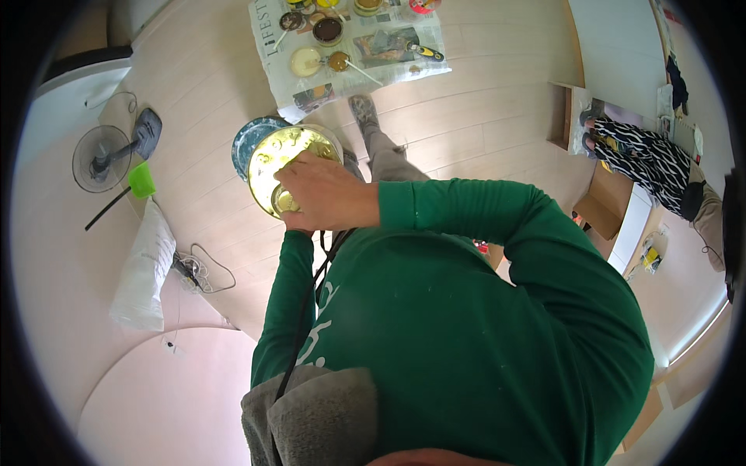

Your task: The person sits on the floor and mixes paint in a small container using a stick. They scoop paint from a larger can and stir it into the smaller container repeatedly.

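Disc [268, 165], round, golden and mirror-bright, is gleaming in front of the person, its uneven shine suggesting metal, though foil is possible too; a smaller round form is showing near its lower edge. Its broad face is pointing up toward the camera, and its outline is stretching slightly from lower left to upper right, though the hands are covering part of it and I cannot be sure of any true long axis. It is overlapping a dark teal, round-edged object [245, 147] with pale smears, below the newspaper's near edge.

The right hand [326, 188] is lying across the disc, back uppermost and fingers bending down onto the golden face; whether they are pinching anything, I cannot tell. The left hand [298, 220] is showing at the disc's lower rim, mostly hidden under the right; its grip I cannot tell.

Soft green knit sleeves [466, 206] are wrapping both arms. Beyond, creased newspaper [268, 58] is lying on pale, smooth floorboards [466, 124], bearing a round dark-brown pot [327, 31], a flat cream circle [305, 61] and a black-and-yellow handle [426, 52].
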Tool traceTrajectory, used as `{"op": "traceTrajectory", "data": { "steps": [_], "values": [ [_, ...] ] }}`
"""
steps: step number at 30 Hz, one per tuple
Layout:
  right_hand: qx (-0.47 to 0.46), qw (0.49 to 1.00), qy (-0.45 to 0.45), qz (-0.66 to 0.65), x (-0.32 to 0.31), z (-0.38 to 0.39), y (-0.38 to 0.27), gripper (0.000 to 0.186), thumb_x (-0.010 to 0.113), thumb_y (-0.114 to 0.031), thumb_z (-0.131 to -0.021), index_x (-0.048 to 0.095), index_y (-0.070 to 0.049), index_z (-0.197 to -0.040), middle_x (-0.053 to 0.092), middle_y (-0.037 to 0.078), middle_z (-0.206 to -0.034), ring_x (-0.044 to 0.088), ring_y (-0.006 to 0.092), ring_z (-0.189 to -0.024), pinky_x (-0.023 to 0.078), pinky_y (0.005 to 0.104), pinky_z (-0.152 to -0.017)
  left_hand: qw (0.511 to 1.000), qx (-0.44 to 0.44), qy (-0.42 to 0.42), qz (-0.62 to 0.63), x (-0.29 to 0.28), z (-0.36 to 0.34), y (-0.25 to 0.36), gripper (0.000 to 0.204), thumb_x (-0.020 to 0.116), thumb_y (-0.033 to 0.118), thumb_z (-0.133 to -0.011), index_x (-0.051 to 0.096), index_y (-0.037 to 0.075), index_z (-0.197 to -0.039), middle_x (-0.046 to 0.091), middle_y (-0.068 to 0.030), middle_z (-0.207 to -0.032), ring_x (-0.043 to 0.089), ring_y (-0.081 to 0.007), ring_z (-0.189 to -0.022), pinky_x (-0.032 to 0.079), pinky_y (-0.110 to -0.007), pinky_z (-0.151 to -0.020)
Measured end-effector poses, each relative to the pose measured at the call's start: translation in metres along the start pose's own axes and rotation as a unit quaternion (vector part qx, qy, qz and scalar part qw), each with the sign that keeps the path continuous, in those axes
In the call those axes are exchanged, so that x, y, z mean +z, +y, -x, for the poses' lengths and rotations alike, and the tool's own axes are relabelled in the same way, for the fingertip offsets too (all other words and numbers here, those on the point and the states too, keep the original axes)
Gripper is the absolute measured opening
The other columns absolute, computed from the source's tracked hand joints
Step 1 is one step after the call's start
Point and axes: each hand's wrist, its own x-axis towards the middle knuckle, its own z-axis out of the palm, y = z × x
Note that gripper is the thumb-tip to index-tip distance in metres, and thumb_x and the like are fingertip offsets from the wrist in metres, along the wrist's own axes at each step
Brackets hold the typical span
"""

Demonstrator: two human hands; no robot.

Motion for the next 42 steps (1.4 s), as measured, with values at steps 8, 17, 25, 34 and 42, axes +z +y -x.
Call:
{"op": "traceTrajectory", "data": {
  "steps": [8,17,25,34,42],
  "values": [
    [0.016,0.993,-0.006,0.116,-0.01,-0.034,0.058,0.073,0.089,-0.052,-0.078,0.069,0.004,-0.121,0.073,0.021,-0.114,0.061,0.0395,-0.12,0.054,0.0518,-0.103,0.995,0.074,0.014,-0.065,0.024,-0.025,-0.017,0.069,0.056,0.054,-0.112,0.043,0.01,-0.164,0.055,-0.0106,-0.163,0.056,-0.031,-0.149,0.05,-0.051,-0.124],
    [-0.01,0.993,-0.025,0.117,-0.017,-0.075,0.126,0.076,0.088,-0.048,-0.077,0.071,0.001,-0.132,0.07,0.021,-0.116,0.061,0.0391,-0.116,0.055,0.0496,-0.101,0.989,0.024,0.147,0.001,0.055,-0.049,-0.019,0.101,0.065,0.071,-0.102,0.029,-0.001,-0.162,0.048,-0.0224,-0.155,0.058,-0.0418,-0.14,0.053,-0.057,-0.121],
    [-0.033,0.995,-0.009,0.092,-0.019,-0.094,0.163,0.076,0.084,-0.054,-0.075,0.074,0.002,-0.127,0.072,0.024,-0.113,0.062,0.0425,-0.114,0.056,0.0508,-0.098,0.992,0.016,0.128,-0.009,0.052,-0.053,-0.016,0.106,0.066,0.072,-0.102,0.025,-0.003,-0.165,0.048,-0.0265,-0.156,0.057,-0.0437,-0.142,0.052,-0.055,-0.123],
    [-0.019,0.999,-0.004,0.043,-0.032,-0.108,0.18,0.082,0.085,-0.055,-0.076,0.073,0.001,-0.134,0.071,0.025,-0.119,0.061,0.0433,-0.12,0.053,0.0486,-0.107,0.989,0.005,0.137,-0.046,0.073,-0.039,-0.006,0.108,0.065,0.07,-0.103,0.024,-0.008,-0.164,0.05,-0.0321,-0.154,0.055,-0.0463,-0.145,0.046,-0.053,-0.128],
    [-0.003,1.0,0.011,0.011,-0.035,-0.11,0.191,0.081,0.084,-0.057,-0.078,0.073,0.0,-0.136,0.071,0.026,-0.123,0.061,0.0459,-0.124,0.049,0.05,-0.112,0.984,-0.003,0.147,-0.1,0.076,-0.025,0.007,0.101,0.058,0.069,-0.107,0.026,-0.009,-0.162,0.05,-0.0366,-0.154,0.056,-0.0457,-0.147,0.044,-0.049,-0.129]
  ]
}}
